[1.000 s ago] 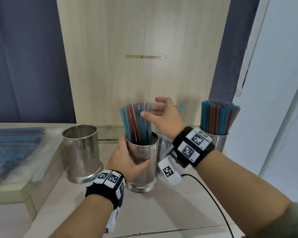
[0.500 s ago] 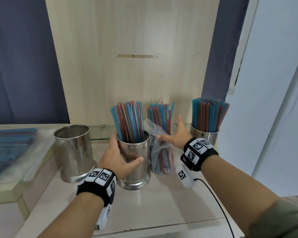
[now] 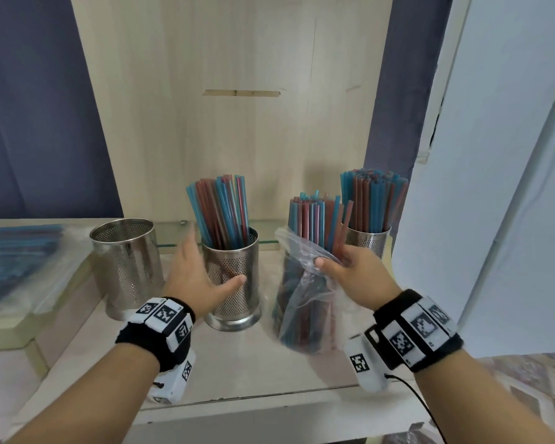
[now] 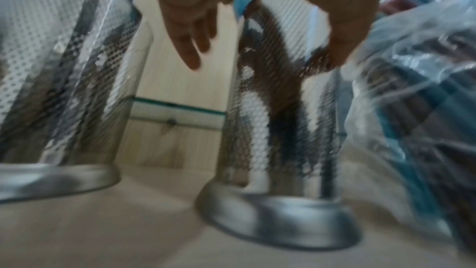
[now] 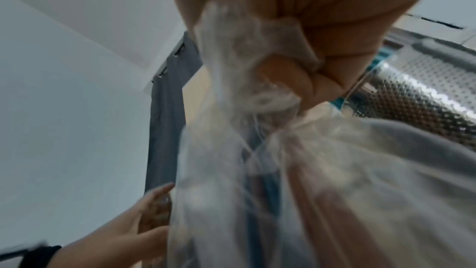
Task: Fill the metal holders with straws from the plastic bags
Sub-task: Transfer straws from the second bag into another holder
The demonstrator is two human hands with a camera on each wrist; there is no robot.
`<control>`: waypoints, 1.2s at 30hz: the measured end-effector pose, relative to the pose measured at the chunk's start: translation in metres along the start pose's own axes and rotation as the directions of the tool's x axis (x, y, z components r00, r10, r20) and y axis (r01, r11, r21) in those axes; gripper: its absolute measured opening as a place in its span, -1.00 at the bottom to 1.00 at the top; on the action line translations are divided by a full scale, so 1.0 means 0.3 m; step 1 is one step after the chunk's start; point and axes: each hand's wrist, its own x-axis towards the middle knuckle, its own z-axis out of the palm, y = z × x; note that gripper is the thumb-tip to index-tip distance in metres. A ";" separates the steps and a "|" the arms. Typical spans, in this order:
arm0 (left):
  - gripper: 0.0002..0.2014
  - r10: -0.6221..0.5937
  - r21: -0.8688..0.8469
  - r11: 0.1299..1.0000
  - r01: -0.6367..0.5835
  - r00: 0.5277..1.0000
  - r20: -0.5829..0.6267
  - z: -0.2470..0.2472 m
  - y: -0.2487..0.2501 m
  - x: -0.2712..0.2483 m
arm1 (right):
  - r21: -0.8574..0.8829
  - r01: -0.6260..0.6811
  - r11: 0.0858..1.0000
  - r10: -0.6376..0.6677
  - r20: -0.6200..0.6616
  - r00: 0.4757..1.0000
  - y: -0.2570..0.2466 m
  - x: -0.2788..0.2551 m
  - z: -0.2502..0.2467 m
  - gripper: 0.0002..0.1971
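Three perforated metal holders stand on the shelf in the head view. The left holder (image 3: 125, 261) is empty, the middle holder (image 3: 233, 283) holds blue and red straws (image 3: 220, 209), and the right holder (image 3: 370, 240) is packed full. My left hand (image 3: 199, 277) is open beside the middle holder, its thumb on the front wall and its fingers (image 4: 190, 44) straight between the two holders. My right hand (image 3: 353, 270) grips the bunched top of a clear plastic bag (image 3: 302, 302) of straws, which stands between the middle and right holders. Its fingers (image 5: 322, 48) curl round the plastic (image 5: 257, 80).
Another bag of blue straws (image 3: 16, 254) lies on a raised ledge at the left. A wooden panel (image 3: 237, 123) closes the back, and a white wall (image 3: 494, 187) stands close on the right. The shelf's front edge (image 3: 269, 408) runs below my wrists.
My right hand left the straws in the middle holder, dropped to the right and took hold of the bag. My left hand loosened its hold on the middle holder and opened.
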 end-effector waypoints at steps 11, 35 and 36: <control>0.06 0.078 -0.479 0.878 0.014 0.982 0.171 0.013 0.215 -0.235 | 0.640 -0.114 0.760 0.011 0.163 0.987 -0.108 -0.161 0.126 -0.88; -0.02 -0.162 -0.353 0.935 0.041 0.934 -0.320 -0.225 -0.029 -0.229 | 0.161 0.069 0.984 -0.092 0.142 0.986 -0.211 0.171 0.390 0.20; -0.02 -0.152 -0.353 0.935 0.026 0.930 -0.335 -0.215 -0.031 -0.217 | 0.169 0.077 0.983 -0.099 0.125 0.987 -0.213 0.167 0.395 0.14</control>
